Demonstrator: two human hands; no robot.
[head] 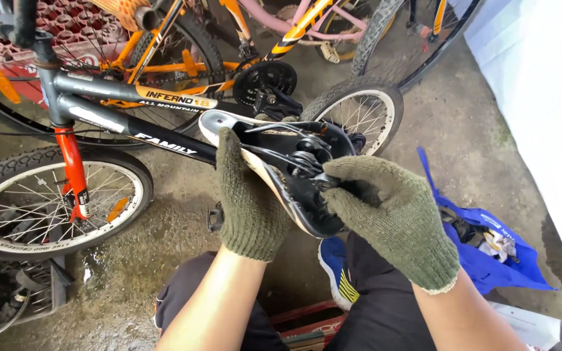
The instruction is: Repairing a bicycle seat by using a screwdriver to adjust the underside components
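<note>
Two gloved hands steady an upturned bicycle saddle (281,172): my left hand (248,201) cups its edge, fingers together, while my right hand (385,208), at three o'clock, pinches the underside clamp (310,162).

Two gloved hands (248,201), one saddle (281,169), one blue bag (489,260).

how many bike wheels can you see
4 at least: front wheel lower left, small wheel behind the saddle, one behind the orange frame, one top right. More may be hidden or cropped.
</note>
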